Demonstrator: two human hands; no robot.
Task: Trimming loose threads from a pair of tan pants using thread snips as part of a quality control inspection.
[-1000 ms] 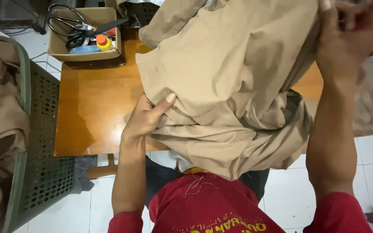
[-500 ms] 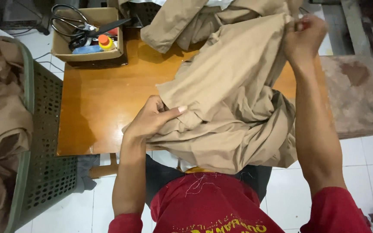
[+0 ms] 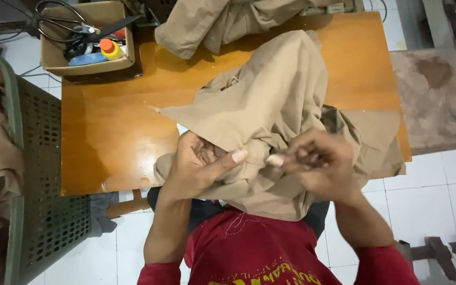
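A crumpled khaki cloth garment [image 3: 270, 121] lies bunched at the near edge of the glossy orange-brown wooden desk [image 3: 117, 132], its lower folds spilling over that edge toward the person's red shirt [image 3: 254, 248]. The left hand [image 3: 199, 166] is tucked into the garment's near-left folds, its grip clenched on a bunch of the khaki cloth with the thumb stretched out across the top. The right hand [image 3: 317, 163], just beside it over the garment's near-middle, pinches a fold of the same cloth between thumb and fingertips; the two thumbs almost meet.

A second heap of khaki fabric [image 3: 212, 24] sits beyond the garment at the desk's far edge. Far-left of the garment, on the desk's corner, stands an open cardboard box [image 3: 88, 58] holding black-handled scissors [image 3: 69, 24] and a small bottle with an orange cap [image 3: 109, 48]. Left of the desk stands a green perforated plastic basket [image 3: 48, 211] with more khaki cloth inside. Right of the garment, a worn beige cushioned stool [image 3: 434, 100] stands against the desk's end.
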